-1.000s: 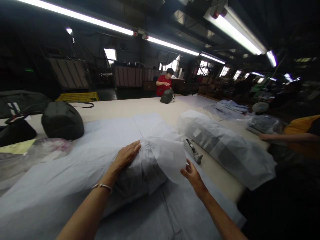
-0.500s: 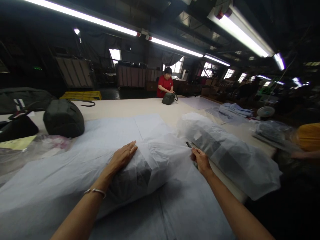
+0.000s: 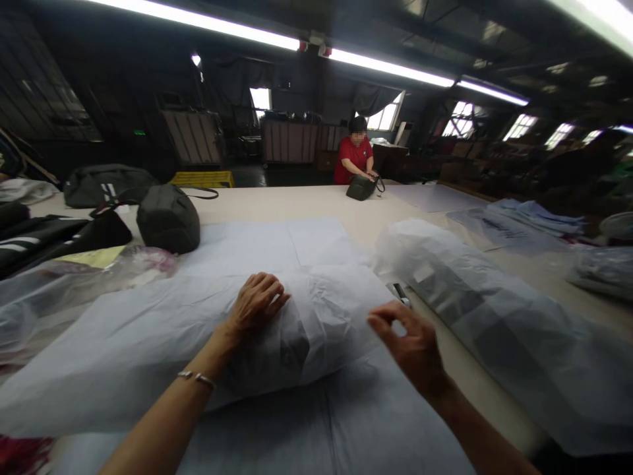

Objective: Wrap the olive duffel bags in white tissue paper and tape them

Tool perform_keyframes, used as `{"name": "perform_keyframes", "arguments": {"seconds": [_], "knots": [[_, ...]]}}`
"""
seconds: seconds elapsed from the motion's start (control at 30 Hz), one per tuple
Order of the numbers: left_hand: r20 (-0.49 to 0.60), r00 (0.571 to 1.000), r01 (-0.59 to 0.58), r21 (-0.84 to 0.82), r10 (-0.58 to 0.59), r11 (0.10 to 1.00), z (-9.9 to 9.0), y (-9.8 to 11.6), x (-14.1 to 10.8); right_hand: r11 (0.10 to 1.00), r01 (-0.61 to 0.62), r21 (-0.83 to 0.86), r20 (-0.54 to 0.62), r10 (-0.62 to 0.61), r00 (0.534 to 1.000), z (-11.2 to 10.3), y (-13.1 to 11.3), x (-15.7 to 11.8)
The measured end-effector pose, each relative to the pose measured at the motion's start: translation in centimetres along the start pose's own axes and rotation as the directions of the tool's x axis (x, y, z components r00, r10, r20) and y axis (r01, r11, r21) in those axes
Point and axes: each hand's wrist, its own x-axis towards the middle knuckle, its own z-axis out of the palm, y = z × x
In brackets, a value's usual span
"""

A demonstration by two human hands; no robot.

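A dark object wrapped in translucent white sheeting, a soft bundle (image 3: 326, 330), lies across the table in front of me. My left hand (image 3: 257, 303), with a bangle at the wrist, rests on top of the bundle, its fingers loosely bent and holding nothing. Over the bundle's right end, my right hand (image 3: 410, 336) is closed in a pinch, thumb against forefinger; what is between the fingertips, if anything, I cannot make out. Just behind that hand lies a small dark and silvery item (image 3: 400, 294), its kind unclear. Beneath the bundle spreads a pale blue-white sheet (image 3: 267, 435).
A second wrapped bundle (image 3: 475, 310) lies to the right. Dark bags (image 3: 168, 218) and clear plastic (image 3: 99, 290) are at the left. Across the table, a person in red (image 3: 354, 158) handles a small dark bag (image 3: 361, 187). Folded bluish sheets (image 3: 537, 218) lie at the far right.
My right hand has come back towards me, away from the wrapping's far right edge. The left hand's fingers have bent more. The view has turned slightly right-to-left, shifting things rightward.
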Motion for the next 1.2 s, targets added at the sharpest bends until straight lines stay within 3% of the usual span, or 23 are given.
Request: {"name": "perform_keyframes", "arguments": {"seconds": [0.03, 0.1, 0.2, 0.3, 0.43, 0.53, 0.73, 0.93, 1.2], "knots": [[-0.014, 1.0, -0.024, -0.011, 0.024, 1.0, -0.1, 0.1, 0.1, 0.996, 0.081, -0.023, 0.135, -0.077, 0.988, 1.2, -1.8, -0.4], [-0.05, 0.997, -0.061, -0.065, 0.057, 0.996, -0.1, 0.1, 0.2, 0.983, 0.141, -0.12, 0.266, -0.105, 0.958, 4.1, -4.4, -1.0], [-0.076, 0.996, -0.066, -0.169, 0.054, 0.983, 0.2, -0.1, 0.2, 0.942, 0.04, -0.334, 0.261, 0.052, 0.964, 7.9, -5.5, -1.4], [-0.064, 0.998, -0.045, -0.249, 0.03, 0.968, 0.4, -0.3, 0.0, 0.885, -0.062, -0.462, 0.247, 0.196, 0.949, 9.8, -4.8, -1.1], [-0.042, 0.999, -0.025, -0.288, 0.014, 0.957, 0.9, -0.3, -0.2, 0.855, -0.204, -0.477, 0.255, 0.357, 0.899, 10.3, -4.4, -0.5], [-0.051, 0.999, -0.019, -0.309, 0.004, 0.951, 1.4, -0.4, -0.3, 0.839, -0.26, -0.479, 0.24, 0.41, 0.88, 10.6, -4.6, -0.5], [-0.072, 0.997, 0.007, -0.349, -0.035, 0.937, 2.0, -0.3, -0.1, 0.875, -0.132, -0.465, 0.286, 0.29, 0.913, 11.2, -4.0, -1.0], [-0.025, 0.999, 0.035, -0.384, -0.048, 0.923, 1.2, -0.5, -0.2, 0.847, -0.123, -0.517, 0.173, 0.244, 0.954, 10.6, -3.6, -1.7], [0.153, 0.973, -0.093, -0.423, 0.172, 0.901, 0.4, -0.1, 0.3, 0.867, -0.253, -0.428, 0.077, 0.314, 0.946, 9.5, -3.8, -2.7]]}}
